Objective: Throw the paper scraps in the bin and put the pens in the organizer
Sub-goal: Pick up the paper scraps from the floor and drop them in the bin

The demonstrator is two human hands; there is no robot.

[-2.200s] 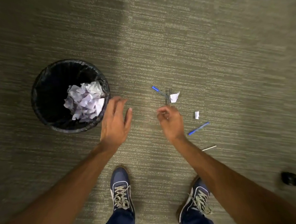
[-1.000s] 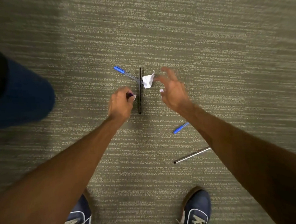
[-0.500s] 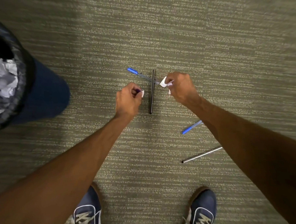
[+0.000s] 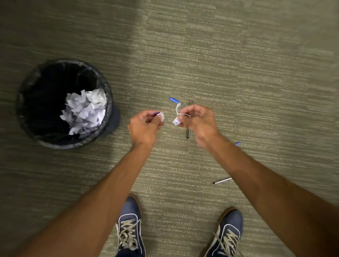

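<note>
My left hand (image 4: 145,125) pinches a small white paper scrap (image 4: 161,116), raised above the carpet. My right hand (image 4: 198,120) is closed on two white paper scraps (image 4: 177,113), level with the left. The black bin (image 4: 65,104) stands to the left, holding crumpled paper (image 4: 85,110). Behind my right hand lie a blue-capped pen (image 4: 174,100) and a dark pen (image 4: 188,134), mostly hidden. The tip of another blue pen (image 4: 237,144) shows past my right forearm. A silver pen (image 4: 222,180) lies lower right. No organizer is in view.
Grey-green carpet (image 4: 239,68) fills the view. My two blue shoes (image 4: 130,231) (image 4: 228,232) stand at the bottom, close to the pens. The bin sits about a hand's width left of my left hand.
Both hands have lifted off the floor with their scraps. The view has pulled back and swung, so the whole bin now shows at the left.
</note>
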